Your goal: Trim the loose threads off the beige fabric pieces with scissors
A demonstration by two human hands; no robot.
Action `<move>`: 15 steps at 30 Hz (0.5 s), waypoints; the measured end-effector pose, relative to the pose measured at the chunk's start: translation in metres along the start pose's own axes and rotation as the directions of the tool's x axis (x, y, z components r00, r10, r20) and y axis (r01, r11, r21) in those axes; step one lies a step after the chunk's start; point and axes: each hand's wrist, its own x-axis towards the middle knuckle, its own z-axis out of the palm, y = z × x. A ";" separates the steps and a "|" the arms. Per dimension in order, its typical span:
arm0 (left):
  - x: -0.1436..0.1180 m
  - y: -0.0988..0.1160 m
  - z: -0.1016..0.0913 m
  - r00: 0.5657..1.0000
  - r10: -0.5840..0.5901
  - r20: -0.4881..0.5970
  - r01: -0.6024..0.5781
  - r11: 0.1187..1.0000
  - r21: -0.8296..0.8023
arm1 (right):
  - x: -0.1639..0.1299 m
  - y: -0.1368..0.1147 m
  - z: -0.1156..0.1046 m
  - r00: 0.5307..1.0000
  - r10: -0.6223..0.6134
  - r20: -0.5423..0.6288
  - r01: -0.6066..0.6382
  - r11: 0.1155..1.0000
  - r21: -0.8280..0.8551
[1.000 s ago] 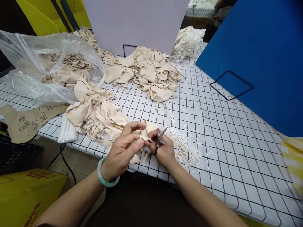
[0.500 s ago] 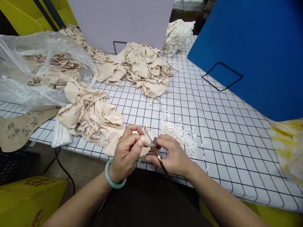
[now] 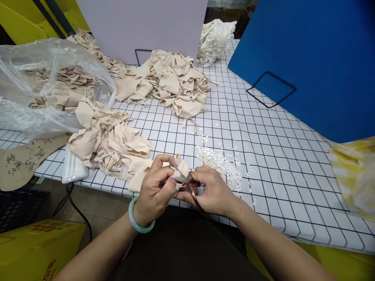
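Note:
My right hand (image 3: 211,191) grips a pair of scissors (image 3: 185,179) by the handles, with the blades parted and pointing at my left fingertips. My left hand (image 3: 158,189), a green bangle at its wrist, is closed in a pinch on a beige fabric piece (image 3: 181,162). Part of that fabric lies behind the fingers and blades, and its exact edge at the scissors is hidden. Left of my hands lies a heap of beige fabric pieces (image 3: 108,136). Small white snippets (image 3: 218,162) are scattered on the table just beyond my right hand.
A larger beige fabric heap (image 3: 175,82) lies further back on the checked tablecloth (image 3: 263,156). A clear plastic bag (image 3: 52,86) of pieces stands left, near a white power bank (image 3: 73,169) with a cable. A blue panel (image 3: 307,66) and a pale panel (image 3: 143,27) stand behind.
The scissor blades have shifted slightly and now cross at my left fingertips. My left hand keeps its pinch on the fabric. The whole view has shifted a little.

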 end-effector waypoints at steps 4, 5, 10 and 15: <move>0.000 0.000 0.001 1.000 0.005 0.007 -0.005 1.000 -0.014 | -0.001 -0.001 0.001 1.000 0.006 -0.006 -0.006 1.000 0.013; 0.000 0.001 0.001 1.000 0.010 0.009 -0.009 1.000 -0.018 | -0.001 -0.001 0.002 1.000 0.011 -0.006 -0.011 1.000 0.015; 0.000 0.002 0.002 0.999 0.036 0.011 -0.036 0.999 -0.021 | -0.003 -0.001 0.004 0.999 0.030 -0.011 -0.030 0.999 0.029; 0.000 0.002 0.005 0.998 0.049 0.028 -0.049 0.999 -0.006 | -0.008 0.001 0.006 0.997 0.058 -0.049 -0.056 0.998 0.036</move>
